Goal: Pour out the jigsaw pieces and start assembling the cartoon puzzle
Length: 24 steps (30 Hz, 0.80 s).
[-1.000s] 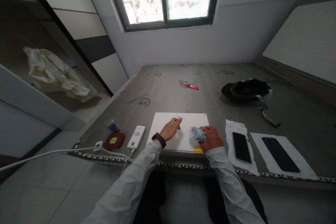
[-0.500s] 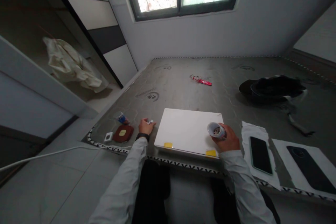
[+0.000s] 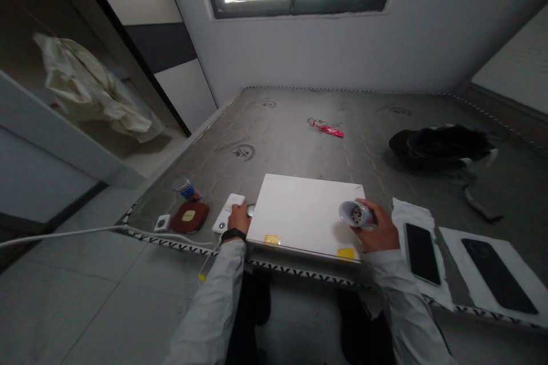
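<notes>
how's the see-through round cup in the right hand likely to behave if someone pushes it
The see-through round cup would probably roll if laid over, since its wall is curved. Small dark pieces inside could spill through its open mouth.

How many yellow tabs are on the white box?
2: along the front edge of the white box, one yellow tab near the left end, another tab near the right end, nearer the right hand. Hidden sides may bear more.

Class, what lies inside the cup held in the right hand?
Small dark bits show inside the cup in the right hand, too blurred to identify. Whatever lies beneath them is covered.
</notes>
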### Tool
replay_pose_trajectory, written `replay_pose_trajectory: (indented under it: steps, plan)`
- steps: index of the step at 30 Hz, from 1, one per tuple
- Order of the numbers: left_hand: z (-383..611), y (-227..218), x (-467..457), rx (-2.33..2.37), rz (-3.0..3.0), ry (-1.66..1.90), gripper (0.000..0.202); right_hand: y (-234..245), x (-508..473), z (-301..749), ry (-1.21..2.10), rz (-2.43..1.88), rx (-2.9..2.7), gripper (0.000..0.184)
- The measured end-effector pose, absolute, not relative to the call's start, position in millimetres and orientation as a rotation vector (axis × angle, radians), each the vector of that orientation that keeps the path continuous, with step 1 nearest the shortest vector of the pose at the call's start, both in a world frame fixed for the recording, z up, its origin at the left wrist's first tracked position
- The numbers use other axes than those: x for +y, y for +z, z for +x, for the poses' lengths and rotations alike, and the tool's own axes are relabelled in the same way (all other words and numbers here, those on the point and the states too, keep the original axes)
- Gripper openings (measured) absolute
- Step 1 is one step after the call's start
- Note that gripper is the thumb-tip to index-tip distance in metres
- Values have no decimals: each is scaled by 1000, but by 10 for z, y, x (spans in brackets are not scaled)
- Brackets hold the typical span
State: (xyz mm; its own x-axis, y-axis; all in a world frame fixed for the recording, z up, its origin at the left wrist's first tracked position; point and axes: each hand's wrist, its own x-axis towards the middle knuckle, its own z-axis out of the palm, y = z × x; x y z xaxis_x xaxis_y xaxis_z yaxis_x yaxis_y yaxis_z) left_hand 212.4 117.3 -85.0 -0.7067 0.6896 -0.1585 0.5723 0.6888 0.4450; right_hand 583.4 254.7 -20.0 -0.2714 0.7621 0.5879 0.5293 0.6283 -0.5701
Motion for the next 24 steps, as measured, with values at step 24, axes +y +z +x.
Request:
replay_pose_trajectory:
  steps: [24]
  plan:
    - [2916,12,1351,2321,1278,1113,22,47,2645,5709,-306,-1150,-2493,63]
